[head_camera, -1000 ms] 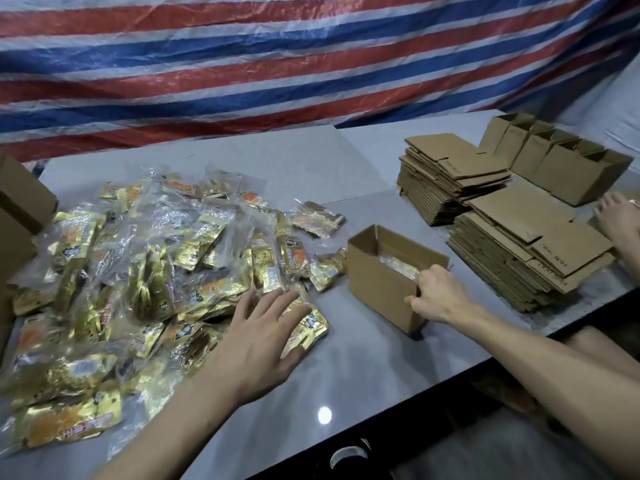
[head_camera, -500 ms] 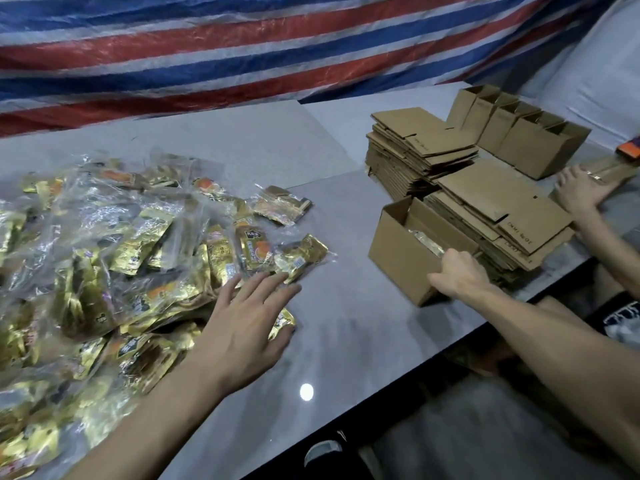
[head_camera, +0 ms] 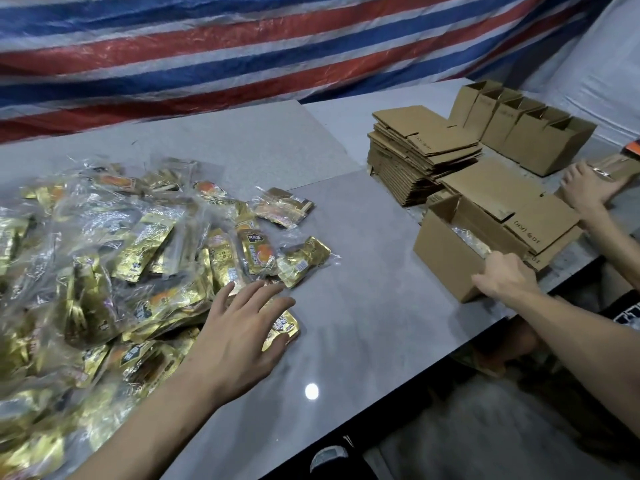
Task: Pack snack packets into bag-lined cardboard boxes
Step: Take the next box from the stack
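Gold foil snack packets (head_camera: 121, 271) in clear wrap lay heaped across the left half of the grey table (head_camera: 363, 323), with a red, white and blue striped tarp (head_camera: 242, 46) hanging behind. At the pile's near right edge the left hand (head_camera: 242, 337) was spread flat, palm down, fingers straight and fanned over the outermost packets, gripping none of them. A stretch of tabletop separated the pile from the open box (head_camera: 446, 254), which stood near the table's front edge with a clear bag (head_camera: 467, 237) showing inside it. The right hand (head_camera: 509, 278) held the box's near end, thumb at the rim and fingers curled against the outside wall. Tight behind the box, two stacks of flattened cartons (head_camera: 426, 150) crowded it, the nearer stack touching its far side. Beyond them stood a row of assembled boxes (head_camera: 533, 133). At the far right another person's hand (head_camera: 585, 188) rested on flat cardboard.
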A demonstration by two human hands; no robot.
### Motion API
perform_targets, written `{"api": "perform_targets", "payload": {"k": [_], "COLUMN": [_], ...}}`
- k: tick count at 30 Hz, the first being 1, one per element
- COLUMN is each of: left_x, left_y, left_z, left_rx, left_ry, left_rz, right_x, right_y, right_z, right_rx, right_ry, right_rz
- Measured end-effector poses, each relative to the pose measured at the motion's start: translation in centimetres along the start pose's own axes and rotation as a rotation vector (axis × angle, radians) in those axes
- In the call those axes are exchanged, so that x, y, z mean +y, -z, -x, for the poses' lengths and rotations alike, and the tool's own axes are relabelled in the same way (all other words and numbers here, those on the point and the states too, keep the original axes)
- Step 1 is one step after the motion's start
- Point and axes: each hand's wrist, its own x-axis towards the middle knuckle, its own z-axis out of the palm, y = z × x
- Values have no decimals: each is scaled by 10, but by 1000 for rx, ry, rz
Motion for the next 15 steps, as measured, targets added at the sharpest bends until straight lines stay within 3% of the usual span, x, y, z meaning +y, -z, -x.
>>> {"api": "perform_targets", "payload": {"k": [7, 10, 15], "left_x": [-9, -14, -33], "left_y": [9, 14, 25], "left_z": [11, 17, 45], "left_rx": [91, 143, 318], "left_ry": [58, 106, 222], "left_rz": [26, 16, 4], "right_x": [-49, -99, -198], "right_y": [27, 39, 47], "right_z": [19, 45, 114], "right_rx": [135, 188, 32], "right_ry": [54, 302, 750], "right_rz": [178, 81, -248]}}
